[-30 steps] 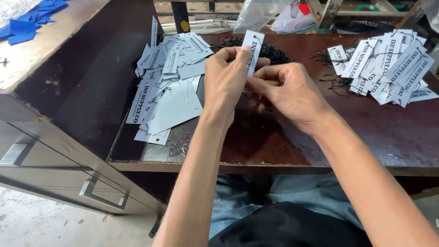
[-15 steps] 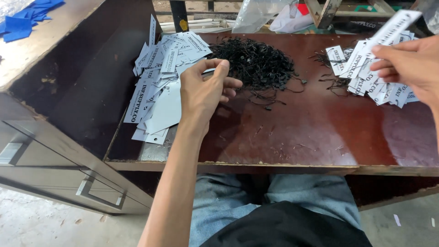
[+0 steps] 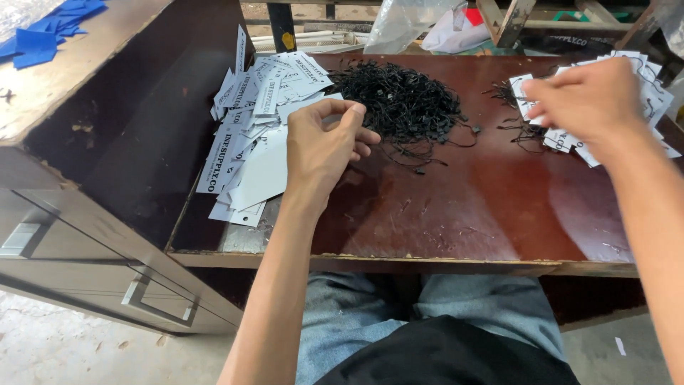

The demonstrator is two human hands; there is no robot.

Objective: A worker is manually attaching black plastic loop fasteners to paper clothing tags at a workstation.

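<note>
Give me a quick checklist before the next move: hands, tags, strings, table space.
1. Left hand over the loose white tags, fingers curled at their edge: ok.
2. Left hand holding a tag: cannot tell, the fingertips hide what they pinch.
3. Right hand at the pile of strung tags on the right: ok, but whether it holds anything: cannot tell.
4. Heap of black strings between the two piles, within easy reach of both hands: ok.
5. Bare stretch of the brown table in front of the person for working: ok.
6. Loose tags tidy: not ok, they lie scattered and overlapping, some near the table's left edge.
</note>
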